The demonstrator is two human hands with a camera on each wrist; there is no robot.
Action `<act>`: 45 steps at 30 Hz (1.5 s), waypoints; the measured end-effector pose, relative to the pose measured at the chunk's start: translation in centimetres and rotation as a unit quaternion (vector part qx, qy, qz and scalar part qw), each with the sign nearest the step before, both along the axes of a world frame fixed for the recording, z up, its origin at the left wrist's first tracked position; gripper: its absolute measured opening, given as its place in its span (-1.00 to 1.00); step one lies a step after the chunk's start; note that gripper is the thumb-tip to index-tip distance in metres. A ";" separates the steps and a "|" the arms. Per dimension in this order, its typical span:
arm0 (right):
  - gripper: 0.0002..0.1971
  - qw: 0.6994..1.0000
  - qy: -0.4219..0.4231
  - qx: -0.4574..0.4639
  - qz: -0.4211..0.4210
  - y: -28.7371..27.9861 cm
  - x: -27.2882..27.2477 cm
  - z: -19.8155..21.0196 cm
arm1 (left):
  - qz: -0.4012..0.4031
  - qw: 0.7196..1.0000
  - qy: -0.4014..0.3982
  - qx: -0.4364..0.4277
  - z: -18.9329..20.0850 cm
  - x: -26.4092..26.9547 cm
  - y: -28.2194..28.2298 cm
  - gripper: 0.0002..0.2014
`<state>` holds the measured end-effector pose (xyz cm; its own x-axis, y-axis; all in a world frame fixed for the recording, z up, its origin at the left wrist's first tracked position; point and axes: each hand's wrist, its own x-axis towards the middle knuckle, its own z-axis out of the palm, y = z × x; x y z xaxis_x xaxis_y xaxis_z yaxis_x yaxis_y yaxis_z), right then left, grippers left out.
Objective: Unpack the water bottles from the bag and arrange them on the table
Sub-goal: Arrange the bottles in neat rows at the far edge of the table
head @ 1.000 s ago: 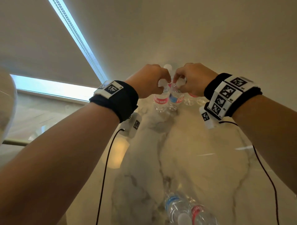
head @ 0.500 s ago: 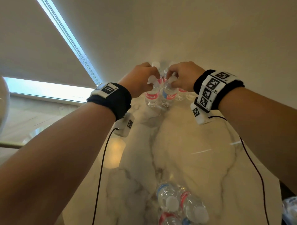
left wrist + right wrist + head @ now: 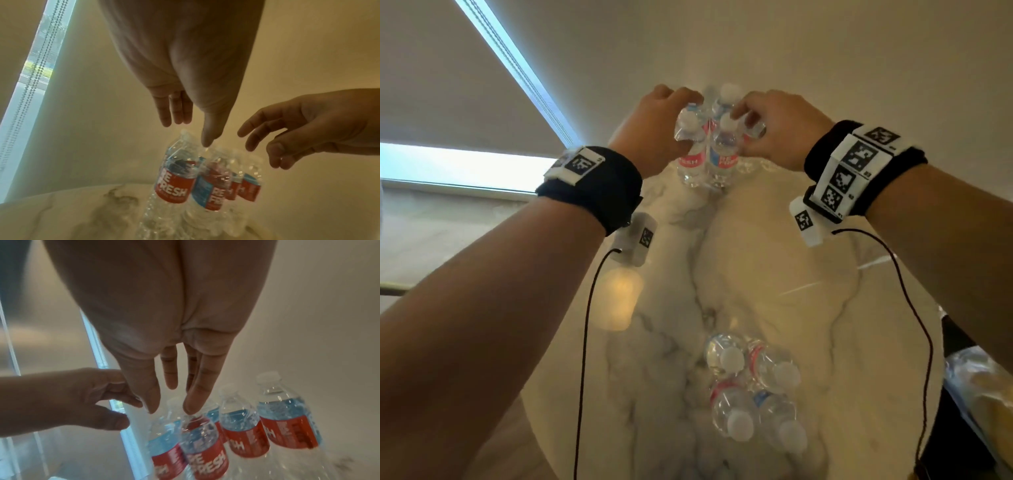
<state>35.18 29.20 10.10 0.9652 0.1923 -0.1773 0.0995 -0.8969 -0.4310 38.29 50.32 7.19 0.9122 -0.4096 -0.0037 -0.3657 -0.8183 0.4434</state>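
Several clear water bottles with red and blue labels stand upright in a tight group (image 3: pixel 707 154) at the far end of the marble table (image 3: pixel 756 260). My left hand (image 3: pixel 667 116) hovers over the group's left side with straight fingers (image 3: pixel 174 113), its thumb tip just at a bottle top (image 3: pixel 185 134). Over the right side hangs my right hand (image 3: pixel 753 113), whose straight fingers (image 3: pixel 197 389) point down at the caps and hold nothing. A second group of several upright bottles (image 3: pixel 753 387) stands near me.
A crinkled plastic bag (image 3: pixel 979 394) lies off the table's right edge, low in the head view. A wall and a window blind stand right behind the far bottles. Bare marble lies between the two bottle groups. Black cables hang from both wrists.
Both hands held bottle tops at the far end; now their fingers have opened and the bottles stand free. The head view has tilted down, showing more of the near bottles.
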 end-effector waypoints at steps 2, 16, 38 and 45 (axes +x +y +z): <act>-0.58 0.999 0.027 0.018 0.029 -0.3 -3.6 0.7 | -0.001 0.999 -0.018 -0.039 1.0 -3.3 0.1 -0.51; -0.60 0.964 0.223 -0.002 0.145 -1.8 -25.2 -1.8 | -0.200 0.952 0.230 -0.023 -1.2 -24.0 1.3 -0.63; -0.68 0.997 0.026 -0.074 0.028 -9.3 1.7 -2.2 | -0.130 0.989 -0.015 0.071 -2.2 1.8 -11.3 -0.59; -0.65 0.995 0.011 -0.079 0.058 -9.0 2.9 -3.4 | -0.122 0.991 -0.017 0.052 -3.9 2.0 -10.7 -0.64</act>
<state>38.13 20.16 6.69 0.9336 0.2705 -0.2348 0.1987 -0.9365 -0.2890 40.32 39.58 3.26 0.7866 -0.6168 -0.0289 -0.5712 -0.7446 0.3453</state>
